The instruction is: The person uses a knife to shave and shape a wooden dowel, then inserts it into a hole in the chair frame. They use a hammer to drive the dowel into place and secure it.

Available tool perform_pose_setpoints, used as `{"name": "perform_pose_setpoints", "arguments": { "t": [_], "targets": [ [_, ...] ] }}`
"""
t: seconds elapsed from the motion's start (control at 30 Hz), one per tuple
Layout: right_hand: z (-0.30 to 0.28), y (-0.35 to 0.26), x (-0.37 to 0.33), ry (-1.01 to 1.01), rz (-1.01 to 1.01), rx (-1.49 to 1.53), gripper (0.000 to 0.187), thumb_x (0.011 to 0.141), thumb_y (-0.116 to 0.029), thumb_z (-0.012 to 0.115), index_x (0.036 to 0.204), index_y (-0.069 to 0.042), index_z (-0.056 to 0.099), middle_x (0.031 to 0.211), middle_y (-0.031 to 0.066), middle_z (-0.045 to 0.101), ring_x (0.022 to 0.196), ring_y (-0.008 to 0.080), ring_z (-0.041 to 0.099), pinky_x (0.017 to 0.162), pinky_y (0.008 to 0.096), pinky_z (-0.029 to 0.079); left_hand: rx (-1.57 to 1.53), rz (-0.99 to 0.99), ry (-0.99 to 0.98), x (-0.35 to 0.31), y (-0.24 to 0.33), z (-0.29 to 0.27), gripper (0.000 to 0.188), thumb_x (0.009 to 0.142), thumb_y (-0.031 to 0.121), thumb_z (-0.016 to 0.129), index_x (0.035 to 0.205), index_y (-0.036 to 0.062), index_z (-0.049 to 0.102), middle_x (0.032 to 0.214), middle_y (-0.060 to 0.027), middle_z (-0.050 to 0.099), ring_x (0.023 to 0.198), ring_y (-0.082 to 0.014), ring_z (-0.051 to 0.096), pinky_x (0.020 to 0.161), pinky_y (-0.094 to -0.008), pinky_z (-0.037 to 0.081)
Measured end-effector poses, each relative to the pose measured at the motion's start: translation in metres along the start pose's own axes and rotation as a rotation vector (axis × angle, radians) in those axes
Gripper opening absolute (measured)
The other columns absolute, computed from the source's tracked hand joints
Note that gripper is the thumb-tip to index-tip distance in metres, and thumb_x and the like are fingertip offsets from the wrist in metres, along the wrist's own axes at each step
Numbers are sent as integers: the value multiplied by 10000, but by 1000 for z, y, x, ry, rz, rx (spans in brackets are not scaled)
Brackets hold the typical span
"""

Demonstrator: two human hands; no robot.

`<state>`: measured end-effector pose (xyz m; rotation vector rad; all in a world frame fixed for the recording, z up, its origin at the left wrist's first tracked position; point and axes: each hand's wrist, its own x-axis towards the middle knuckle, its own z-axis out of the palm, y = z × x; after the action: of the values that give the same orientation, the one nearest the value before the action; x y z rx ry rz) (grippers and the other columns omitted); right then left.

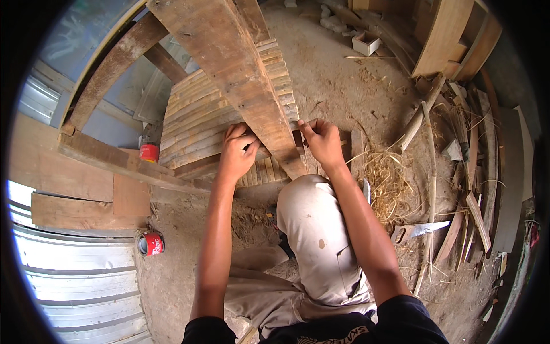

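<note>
A panel of pale bamboo slats [197, 117] lies side by side across a wooden frame, behind a broad brown wooden beam [235, 69] that slants down toward my knee. Left of the beam, my left hand [238, 150] is closed, its bent fingers on a bamboo slat at the panel's near edge; its fingertips are partly hidden. On the beam's other side, my right hand [324, 142] pinches the slat's right end between thumb and fingers. The beam covers the stretch between my hands. Shorter upright slats [266, 171] show below the panel.
A handsaw [421, 229] lies on the dirt floor at right, near curly shavings [387, 186] and long wood strips [487, 166]. Red cans [152, 244] stand at left by a corrugated metal wall [86, 286]. A small box [365, 43] sits farther back. My raised knee [309, 206] is close to the beam.
</note>
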<state>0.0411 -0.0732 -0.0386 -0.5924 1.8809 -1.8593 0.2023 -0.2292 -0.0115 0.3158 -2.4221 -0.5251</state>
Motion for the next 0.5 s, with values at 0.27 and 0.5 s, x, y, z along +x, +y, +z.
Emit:
{"name": "perform_pose_setpoints", "arguments": {
  "t": [0.27, 0.5],
  "targets": [
    [7, 0, 0, 103, -170, -126, 242, 940, -208, 697, 890, 29, 685, 659, 35, 614, 608, 91, 510, 556, 298, 421, -17, -77, -20, 0, 3, 0, 112, 820, 46, 681, 893, 25, 763, 1091, -134, 666, 1065, -365, 554, 960, -437, 445],
    [9, 4, -2, 99, -120, -132, 207, 941, -183, 689, 873, 12, 669, 669, 30, 617, 608, 100, 498, 562, 304, 425, 25, -33, -96, -1, -6, 1, 118, 823, 48, 665, 886, 54, 764, 1135, -115, 649, 1081, -360, 537, 991, -447, 420]
  ]
}}
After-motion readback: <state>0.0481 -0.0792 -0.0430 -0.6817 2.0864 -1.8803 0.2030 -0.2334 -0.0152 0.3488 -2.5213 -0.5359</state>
